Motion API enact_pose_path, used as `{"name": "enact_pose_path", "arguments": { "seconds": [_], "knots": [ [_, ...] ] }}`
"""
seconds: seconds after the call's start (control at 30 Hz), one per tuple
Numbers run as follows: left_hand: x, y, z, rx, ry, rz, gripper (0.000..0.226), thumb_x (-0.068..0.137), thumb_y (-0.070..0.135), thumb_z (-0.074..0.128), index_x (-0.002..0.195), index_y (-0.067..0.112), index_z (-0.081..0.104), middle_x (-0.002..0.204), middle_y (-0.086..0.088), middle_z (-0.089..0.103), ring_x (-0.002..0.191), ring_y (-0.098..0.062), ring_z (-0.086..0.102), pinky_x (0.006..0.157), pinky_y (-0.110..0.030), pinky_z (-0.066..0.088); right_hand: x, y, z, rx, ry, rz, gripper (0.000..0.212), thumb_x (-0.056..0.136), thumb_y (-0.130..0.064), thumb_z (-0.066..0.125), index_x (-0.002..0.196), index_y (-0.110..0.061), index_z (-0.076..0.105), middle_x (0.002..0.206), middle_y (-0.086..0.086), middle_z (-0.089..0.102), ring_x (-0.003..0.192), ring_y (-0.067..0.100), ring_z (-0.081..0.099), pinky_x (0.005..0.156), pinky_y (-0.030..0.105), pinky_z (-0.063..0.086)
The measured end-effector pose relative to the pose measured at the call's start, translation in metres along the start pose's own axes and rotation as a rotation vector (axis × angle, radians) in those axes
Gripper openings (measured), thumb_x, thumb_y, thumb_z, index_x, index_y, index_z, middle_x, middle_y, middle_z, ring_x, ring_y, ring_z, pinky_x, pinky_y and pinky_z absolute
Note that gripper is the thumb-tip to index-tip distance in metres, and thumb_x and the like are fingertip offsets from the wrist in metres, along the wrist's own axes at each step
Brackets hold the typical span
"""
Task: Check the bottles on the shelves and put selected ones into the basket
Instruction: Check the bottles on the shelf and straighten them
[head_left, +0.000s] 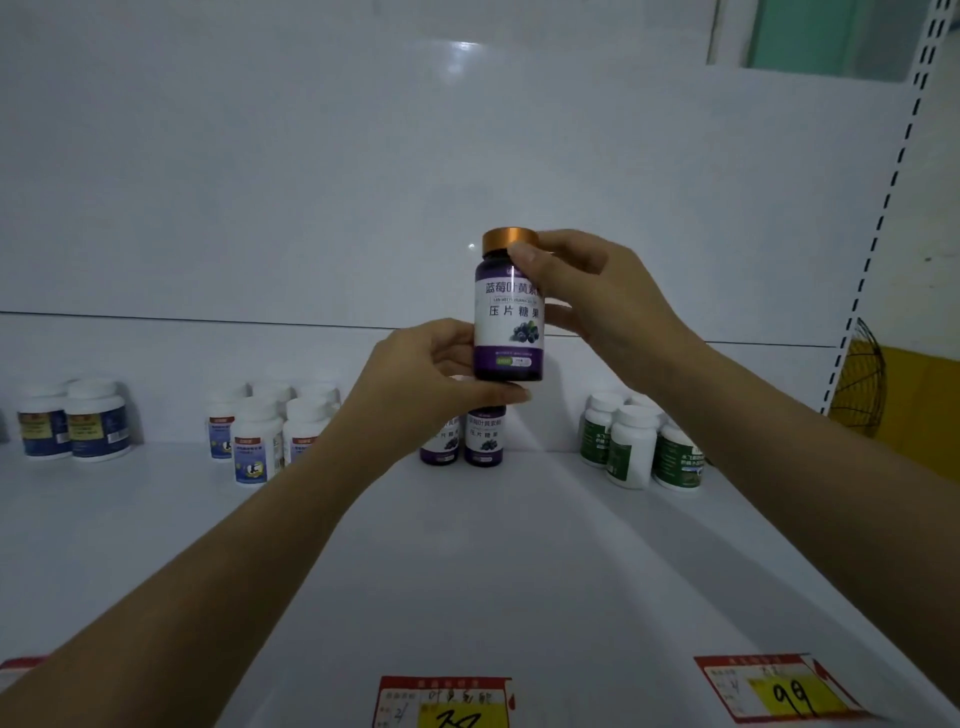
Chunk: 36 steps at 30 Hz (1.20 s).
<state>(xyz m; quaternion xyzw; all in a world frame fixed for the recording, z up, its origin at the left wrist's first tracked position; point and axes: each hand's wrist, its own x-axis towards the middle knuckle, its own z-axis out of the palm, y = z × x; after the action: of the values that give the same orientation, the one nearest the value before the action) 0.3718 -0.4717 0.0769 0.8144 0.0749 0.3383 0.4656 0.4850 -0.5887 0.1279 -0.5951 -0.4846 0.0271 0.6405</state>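
The white shelf (467, 545) fills the lower half of the frame, and both forearms reach up over it towards the centre, where the action is. The right hand (597, 296) comes in from the right and pinches the top of the bottle (509, 322), thumb across the shoulder just under the cap, fingers wrapped behind. The left hand (415, 379) comes from the lower left and cradles the bottom, thumb under the base, fingers behind the lower body. So both hands grip one purple bottle, upright in the air at mid-frame, well above the shelf and right in front of two matching purple bottles (485, 436) standing at the back. This looks like the checking step. To do it well, the label should face the eyes squarely and the bottle should be turned slowly by its ends, so no finger covers the print; right now the right fingers hide the label's right edge. The light is dim, so bringing it closer would help. At the right edge of the frame hangs what looks like a wire basket (857, 374), well apart from the bottle, so a chosen bottle has to travel right. Smallest of all, the orange cap (510, 240) sits level, just above the right thumb.
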Motion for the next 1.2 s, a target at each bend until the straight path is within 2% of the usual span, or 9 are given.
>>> {"name": "enact_pose_path", "arguments": {
  "seconds": [0.17,0.33,0.47,0.6,0.67,0.77,0.87,1.0,1.2],
  "knots": [
    [0.000,-0.021,0.011,0.194,0.115,0.202,0.053,0.073,0.021,0.078,0.122,0.015,0.058,0.100,0.011,0.063,0.088,-0.001,0.058,0.074,0.004,0.041,-0.008,0.005,0.001,-0.136,-0.029,-0.070,0.035,0.085,-0.022,0.069,0.118,-0.019,0.058,0.107,-0.005,0.067,0.097,0.008,0.066,0.082,0.026,0.057],
    [0.004,-0.038,0.011,0.270,0.200,0.293,0.052,0.077,0.022,0.076,0.124,0.012,0.058,0.115,-0.001,0.067,0.103,-0.011,0.062,0.078,0.002,0.039,-0.003,0.004,-0.001,-0.233,-0.098,-0.007,0.037,0.084,-0.027,0.070,0.118,-0.020,0.056,0.111,-0.004,0.068,0.099,0.007,0.066,0.084,0.026,0.056],
    [0.006,-0.046,0.010,0.261,0.203,0.313,0.051,0.076,0.022,0.076,0.123,0.012,0.058,0.115,-0.001,0.067,0.098,-0.008,0.060,0.076,0.007,0.037,0.009,0.001,0.001,-0.322,-0.096,0.081,0.043,0.080,-0.035,0.072,0.115,-0.015,0.058,0.105,-0.004,0.066,0.095,0.009,0.066,0.079,0.025,0.058],
    [0.011,-0.054,0.013,0.344,0.158,0.254,0.050,0.077,0.022,0.075,0.122,0.009,0.058,0.115,-0.004,0.067,0.094,-0.005,0.055,0.072,0.007,0.035,0.026,-0.004,-0.002,-0.391,-0.192,0.239,0.034,0.084,-0.024,0.071,0.111,-0.007,0.059,0.101,0.005,0.067,0.089,0.012,0.066,0.067,0.019,0.059],
    [0.010,-0.061,0.014,0.438,0.124,0.167,0.047,0.079,0.027,0.073,0.120,0.011,0.057,0.115,-0.003,0.065,0.099,-0.009,0.058,0.074,-0.002,0.036,0.036,-0.001,-0.007,-0.429,-0.175,0.270,0.028,0.084,-0.021,0.071,0.106,-0.006,0.063,0.098,0.005,0.069,0.086,0.012,0.066,0.068,0.019,0.058],
    [0.004,-0.077,0.015,0.705,-0.073,-0.051,0.055,0.085,0.044,0.063,0.129,0.017,0.047,0.128,-0.003,0.054,0.113,-0.016,0.053,0.085,-0.020,0.040,0.052,0.018,-0.011,-0.543,-0.129,0.306,0.029,0.081,-0.021,0.074,0.104,-0.005,0.065,0.102,0.006,0.067,0.095,0.018,0.064,0.081,0.030,0.057],
    [-0.004,-0.094,0.018,0.921,-0.298,-0.222,0.068,0.088,0.057,0.048,0.138,0.012,0.037,0.140,-0.007,0.041,0.124,-0.020,0.044,0.098,-0.028,0.038,0.060,0.047,-0.012,-0.666,-0.132,0.375,0.032,0.082,-0.020,0.073,0.106,0.000,0.065,0.106,0.013,0.066,0.099,0.025,0.063,0.084,0.035,0.057],
    [-0.010,-0.114,0.020,1.004,-0.446,-0.357,0.085,0.090,0.065,0.031,0.148,0.004,0.016,0.156,-0.014,0.015,0.144,-0.027,0.016,0.116,-0.036,0.017,0.060,0.088,-0.008,-0.799,-0.119,0.428,0.035,0.084,-0.024,0.070,0.106,0.003,0.068,0.106,0.018,0.068,0.099,0.030,0.065,0.088,0.042,0.055],
    [-0.015,-0.127,0.020,1.011,-0.479,-0.368,0.086,0.091,0.066,0.016,0.150,0.005,-0.002,0.158,-0.013,-0.005,0.146,-0.024,-0.003,0.119,-0.035,0.001,0.053,0.122,-0.002,-0.865,-0.085,0.478,0.041,0.085,-0.025,0.067,0.112,0.006,0.065,0.110,0.022,0.067,0.103,0.032,0.062,0.091,0.041,0.050]
  ]
}}
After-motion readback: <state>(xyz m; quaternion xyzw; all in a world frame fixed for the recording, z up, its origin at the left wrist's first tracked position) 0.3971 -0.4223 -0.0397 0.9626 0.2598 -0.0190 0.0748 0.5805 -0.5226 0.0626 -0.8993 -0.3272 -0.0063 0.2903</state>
